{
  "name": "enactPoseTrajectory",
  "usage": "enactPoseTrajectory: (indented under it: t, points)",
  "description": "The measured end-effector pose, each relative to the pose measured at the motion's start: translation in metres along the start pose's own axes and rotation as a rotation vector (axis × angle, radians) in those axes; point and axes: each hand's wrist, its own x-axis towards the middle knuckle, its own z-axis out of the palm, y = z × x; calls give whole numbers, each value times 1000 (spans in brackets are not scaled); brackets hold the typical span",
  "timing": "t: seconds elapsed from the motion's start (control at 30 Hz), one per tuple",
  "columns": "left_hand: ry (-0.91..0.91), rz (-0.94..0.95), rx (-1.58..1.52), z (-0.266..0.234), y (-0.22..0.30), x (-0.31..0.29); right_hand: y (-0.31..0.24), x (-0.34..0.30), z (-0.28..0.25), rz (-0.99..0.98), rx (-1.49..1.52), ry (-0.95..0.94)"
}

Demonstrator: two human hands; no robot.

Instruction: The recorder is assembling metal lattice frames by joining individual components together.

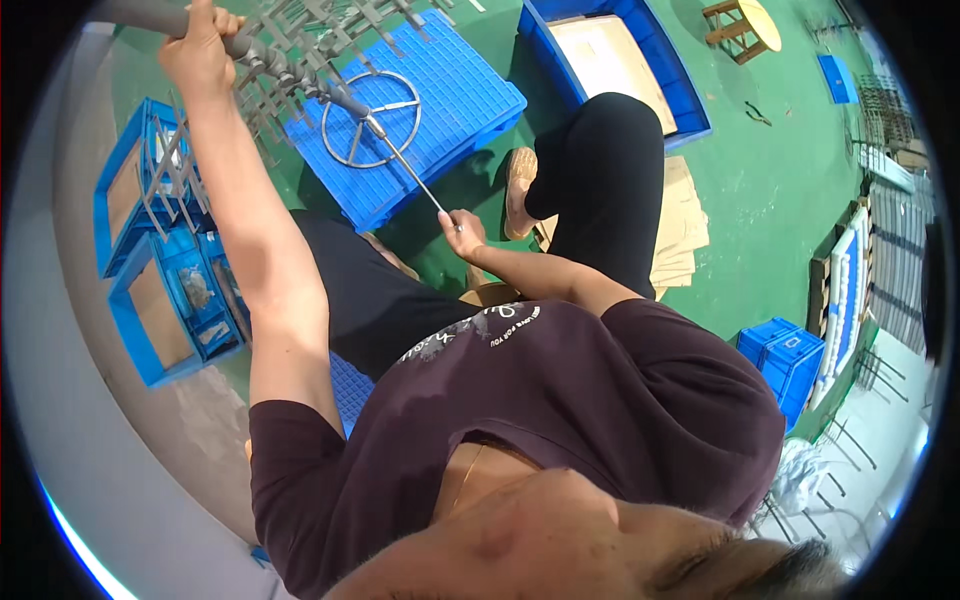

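Note:
My left hand is wrapped round a thick grey pole at the upper left. The pole slants down to the right, and grey metal prongs branch out around it. At its lower end is a round spoked metal ring over a blue plastic pallet. My right hand is closed on the near end of a thin metal rod. The rod's far end meets the pole's tip by the ring; I cannot tell how they join. My fingers hide the rod's near end.
Blue bins with cardboard stand at the left. A large blue crate is beyond my right knee, beside flattened cardboard. Farther right are a wooden stool, pliers on the green floor and a blue box.

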Motion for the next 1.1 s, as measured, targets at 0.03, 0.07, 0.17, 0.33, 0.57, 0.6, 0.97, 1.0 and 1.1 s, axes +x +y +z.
enactPoseTrajectory:
  t: [0.03, 0.07, 0.17, 0.33, 0.57, 0.6, 0.97, 1.0, 1.1]
  points:
    - [-6, -3, 1, 4, 2, -2, 1, 1, 2, 5, 5, 2]
    - [7, -6, 4, 7, 4, -4, 2, 3, 4, 80, 99, 11]
    - [53, -14, 16, 14, 4, -7, 6, 10, 11, 301, 381, 35]
    - [-18, 16, -51, 10, -5, -4, 17, 17, 28, 582, 761, 96]
    - [-37, 5, -53, -4, -3, -2, 1, 22, 24, 753, 950, 107]
    - [-21, -8, -39, -1, -1, -4, 1, 23, 25, 769, 1031, 130]
    - [-65, -49, -6, 0, -5, -2, 0, 44, 39, 1094, 1120, 347]
    - [-60, -37, 6, 1, -5, -2, -2, 45, 40, 1128, 1180, 302]
    - [-55, -45, 13, 2, -4, -1, -7, 45, 47, 1159, 1184, 246]
